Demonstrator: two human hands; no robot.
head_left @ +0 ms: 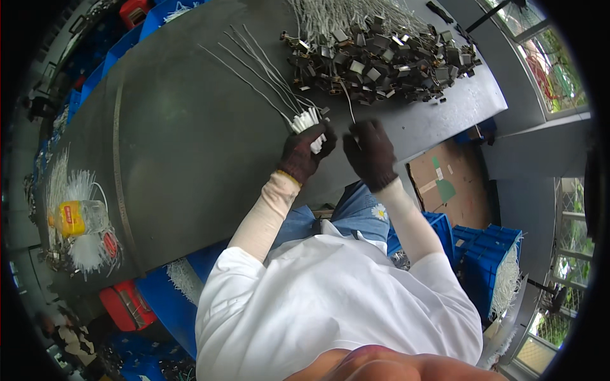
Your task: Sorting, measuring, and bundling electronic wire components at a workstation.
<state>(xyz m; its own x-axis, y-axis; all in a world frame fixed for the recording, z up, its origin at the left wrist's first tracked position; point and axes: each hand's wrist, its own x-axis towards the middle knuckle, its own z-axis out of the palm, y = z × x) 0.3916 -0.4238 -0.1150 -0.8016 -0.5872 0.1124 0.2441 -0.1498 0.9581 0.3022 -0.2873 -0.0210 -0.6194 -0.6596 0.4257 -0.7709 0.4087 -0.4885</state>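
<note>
Bundle of white-ended wires (pixel 305 120) clamped in my left hand (pixel 309 147), by the surface's (pixel 190 140) near edge; right hand (pixel 370 155) at a single wire (pixel 349 105), blurred, can't tell if pinched.

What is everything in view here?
Table: one, grey, centre
Metal parts: many, silvery, table's far right
Wires: many, pale, beyond metal parts
Bundle: one, white, left hand
Bottle: one, clear, yellow label, table's left end
Strands: many, white, around bottle
Crates: several, blue, around table
Containers: two, red, left
Cardboard: one, brown, right
Windows: several, grey-framed, right
Top: one, white, worn
Jeans: one pair, blue, worn
Left hand: one, dark-gloved, around bundle
Right hand: one, dark-gloved, below metal parts
</note>
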